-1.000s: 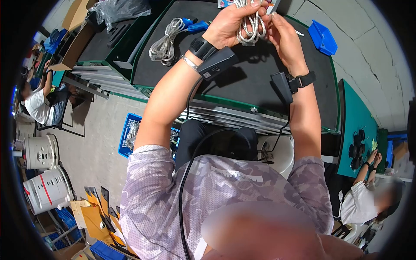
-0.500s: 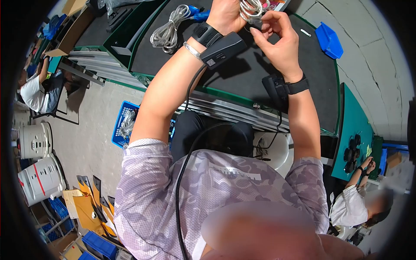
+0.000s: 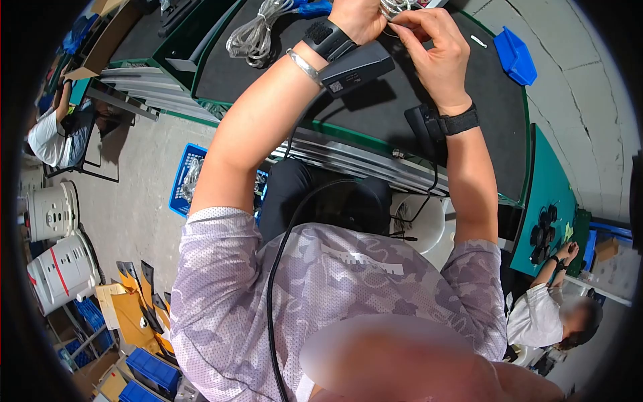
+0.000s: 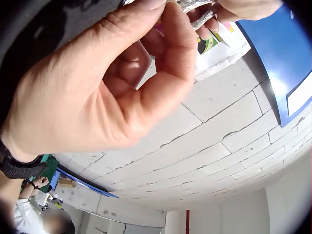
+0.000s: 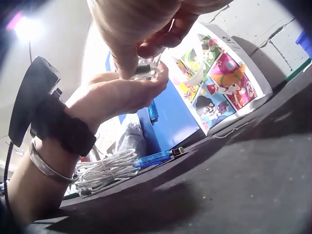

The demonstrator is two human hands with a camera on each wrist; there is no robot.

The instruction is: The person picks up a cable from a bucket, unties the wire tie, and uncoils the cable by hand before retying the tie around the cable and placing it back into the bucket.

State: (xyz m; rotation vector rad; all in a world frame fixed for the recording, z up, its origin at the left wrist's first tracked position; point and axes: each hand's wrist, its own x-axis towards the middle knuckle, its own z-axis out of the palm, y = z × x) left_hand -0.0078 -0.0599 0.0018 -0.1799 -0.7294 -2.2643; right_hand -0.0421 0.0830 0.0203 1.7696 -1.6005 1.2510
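At the head view's top edge, the left hand grips a coiled silver cable, cut off by the frame. Beside it, the right hand has its thumb and forefinger pinched together at the coil. The left wrist view shows the right hand large, its fingertips at the cable, with the left hand opposite. In the right wrist view a dark cylindrical piece lies between the right hand and the left hand. Exactly what the right fingertips pinch is partly hidden.
Another silver cable bundle with blue connectors lies on the dark worktop, left of the hands. A blue tray is at the right edge. A printed box stands behind the hands. A blue basket holds cables below.
The right hand has left its higher position at the coil's side and come down to its lower end, thumb and forefinger closing together. In the head view the coil has shifted up, mostly out of frame.
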